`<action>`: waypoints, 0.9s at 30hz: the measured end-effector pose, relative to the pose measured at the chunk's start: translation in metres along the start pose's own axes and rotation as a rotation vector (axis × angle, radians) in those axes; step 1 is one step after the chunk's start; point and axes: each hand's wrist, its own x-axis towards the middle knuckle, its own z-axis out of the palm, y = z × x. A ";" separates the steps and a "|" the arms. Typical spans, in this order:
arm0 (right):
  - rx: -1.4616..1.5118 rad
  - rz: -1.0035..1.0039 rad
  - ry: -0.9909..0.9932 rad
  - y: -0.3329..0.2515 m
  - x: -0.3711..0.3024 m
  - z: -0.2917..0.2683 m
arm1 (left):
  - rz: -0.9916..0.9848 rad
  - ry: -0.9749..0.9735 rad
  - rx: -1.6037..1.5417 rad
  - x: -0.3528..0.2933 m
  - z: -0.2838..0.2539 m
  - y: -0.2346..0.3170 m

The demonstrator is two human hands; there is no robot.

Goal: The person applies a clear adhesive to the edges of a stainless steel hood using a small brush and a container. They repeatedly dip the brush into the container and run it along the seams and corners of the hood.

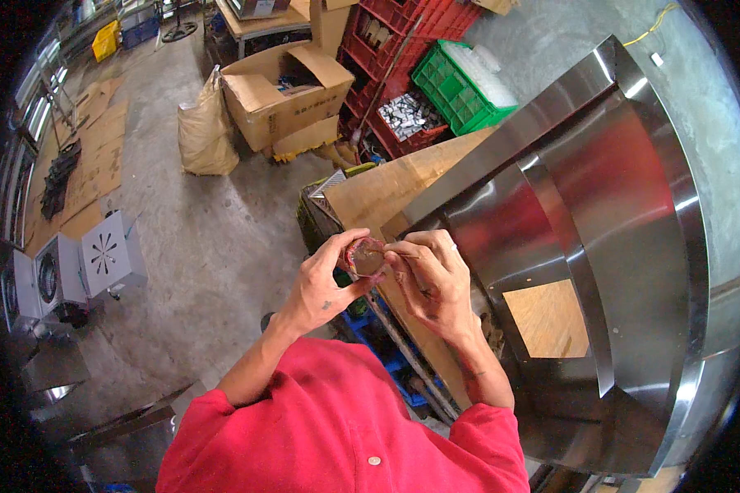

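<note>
In front of my chest, my left hand [312, 286] is closed round a small round cup [367, 263] with a reddish, stained rim. The cup is tipped so that its brownish inside shows. Close against it on the right, my right hand [432, 278] pinches a thin stick [378, 251], whose tip reaches into the cup. What the stick is made of is too small to tell. Just right of my right hand lies a large shiny steel panel assembly [501, 218] with a rectangular opening.
The steel piece rests on a wooden-topped bench [386, 193]. Ahead stand a tan sack [203, 135], an open cardboard box [284, 111], red crates [366, 57] and a green crate [452, 90]. Grey metal units [107, 255] sit on the floor at left.
</note>
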 end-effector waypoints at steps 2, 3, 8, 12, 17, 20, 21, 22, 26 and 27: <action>0.001 -0.002 -0.020 0.000 0.001 0.001 | 0.002 0.005 -0.015 0.000 0.000 0.000; 0.001 -0.002 -0.009 0.000 0.002 0.001 | -0.004 0.004 -0.006 0.000 -0.001 -0.001; -0.010 -0.010 -0.013 -0.004 0.005 0.000 | -0.010 -0.001 0.019 0.000 -0.005 0.004; 0.019 0.007 -0.009 -0.007 0.007 -0.003 | 0.020 0.016 0.008 -0.001 -0.004 0.005; 0.010 -0.006 -0.022 -0.009 0.008 -0.005 | 0.052 0.041 -0.016 -0.003 -0.001 0.005; 0.029 0.014 0.043 -0.012 0.009 -0.013 | -0.006 0.012 -0.002 -0.002 -0.001 0.004; 0.019 0.012 0.096 -0.010 0.014 -0.020 | -0.032 0.019 -0.004 -0.001 -0.001 0.002; 0.001 0.010 0.157 -0.007 0.018 -0.033 | -0.050 0.017 -0.008 -0.002 -0.001 0.000; -0.300 -0.224 0.461 0.024 0.080 -0.102 | -0.151 0.023 -0.048 -0.002 -0.003 0.003; -0.331 -0.212 0.532 0.027 0.101 -0.123 | -0.138 0.012 -0.054 0.001 -0.002 0.004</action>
